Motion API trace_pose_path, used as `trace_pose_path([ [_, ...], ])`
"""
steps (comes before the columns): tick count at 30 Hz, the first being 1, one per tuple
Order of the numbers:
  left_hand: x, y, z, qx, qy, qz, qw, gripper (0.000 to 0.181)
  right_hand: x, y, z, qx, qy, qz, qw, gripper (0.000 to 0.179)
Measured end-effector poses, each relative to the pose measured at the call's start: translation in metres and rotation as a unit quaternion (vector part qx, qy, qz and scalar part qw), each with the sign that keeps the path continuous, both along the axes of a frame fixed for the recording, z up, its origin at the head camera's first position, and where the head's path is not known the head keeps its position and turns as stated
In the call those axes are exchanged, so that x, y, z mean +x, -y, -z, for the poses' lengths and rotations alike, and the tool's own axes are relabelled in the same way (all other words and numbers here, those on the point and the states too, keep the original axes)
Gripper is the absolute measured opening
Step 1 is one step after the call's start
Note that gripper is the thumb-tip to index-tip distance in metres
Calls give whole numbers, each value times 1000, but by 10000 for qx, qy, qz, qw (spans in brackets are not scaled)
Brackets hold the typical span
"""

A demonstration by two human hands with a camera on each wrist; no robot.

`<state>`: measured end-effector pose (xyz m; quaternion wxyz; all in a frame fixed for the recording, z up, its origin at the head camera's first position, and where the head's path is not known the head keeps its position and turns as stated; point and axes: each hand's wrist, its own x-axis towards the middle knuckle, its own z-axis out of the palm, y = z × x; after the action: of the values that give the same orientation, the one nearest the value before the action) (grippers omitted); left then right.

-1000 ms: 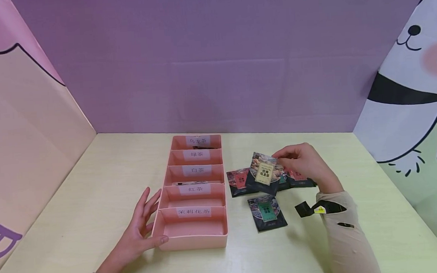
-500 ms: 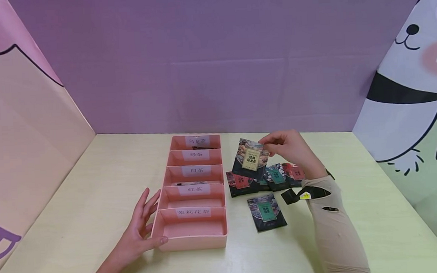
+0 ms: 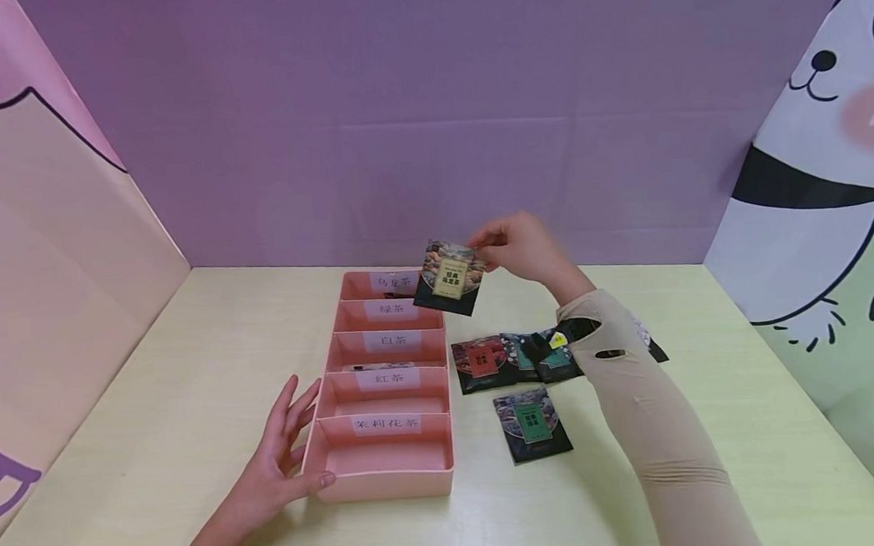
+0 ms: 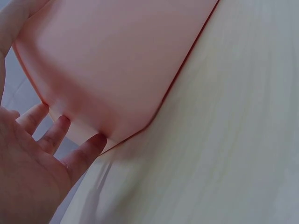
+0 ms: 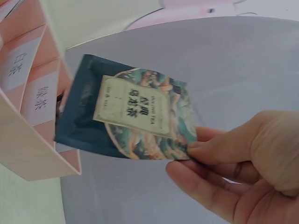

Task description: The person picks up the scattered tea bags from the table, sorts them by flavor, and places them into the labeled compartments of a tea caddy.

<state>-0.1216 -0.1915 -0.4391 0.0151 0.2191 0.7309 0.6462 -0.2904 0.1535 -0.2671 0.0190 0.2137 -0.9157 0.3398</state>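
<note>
My right hand (image 3: pixel 520 249) pinches a dark tea sachet (image 3: pixel 448 279) with a cream label by its upper right corner, between thumb and fingers. In the head view the sachet overlaps the right rim of the pink divided box (image 3: pixel 378 487), near the two rear compartments. The right wrist view shows the sachet (image 5: pixel 133 109) tilted beside the box wall (image 5: pixel 39 140), its label reading "Oolong Tea". My left hand (image 3: pixel 276 471) rests against the box's near left corner, fingers spread and lightly bent. In the left wrist view, its fingertips (image 4: pixel 96 142) touch the pink side wall (image 4: pixel 107 60).
Right of the box lie several overlapping sachets, a red-labelled one (image 3: pixel 482 362) leftmost, partly hidden by my right sleeve (image 3: pixel 632 386). A green-labelled sachet (image 3: pixel 532 424) lies nearer me. White paper labels (image 3: pixel 391 378) mark the compartments. A purple backdrop (image 3: pixel 458 121) stands behind the table.
My right hand has lifted the cream-labelled sachet off the group and carried it left and away from me to the box's rear right side. My left hand has stayed in place.
</note>
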Motion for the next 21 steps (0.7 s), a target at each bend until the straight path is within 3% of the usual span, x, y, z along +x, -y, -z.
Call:
trace_pose_path([
  [10, -1, 0, 2, -46, 36, -34, 10000, 113, -29, 40, 2, 76, -226, -144, 9996, 25],
  [21, 0, 1, 2, 50, -194, 10, 9998, 113, -37, 85, 23, 236, -918, -353, 9949, 28],
])
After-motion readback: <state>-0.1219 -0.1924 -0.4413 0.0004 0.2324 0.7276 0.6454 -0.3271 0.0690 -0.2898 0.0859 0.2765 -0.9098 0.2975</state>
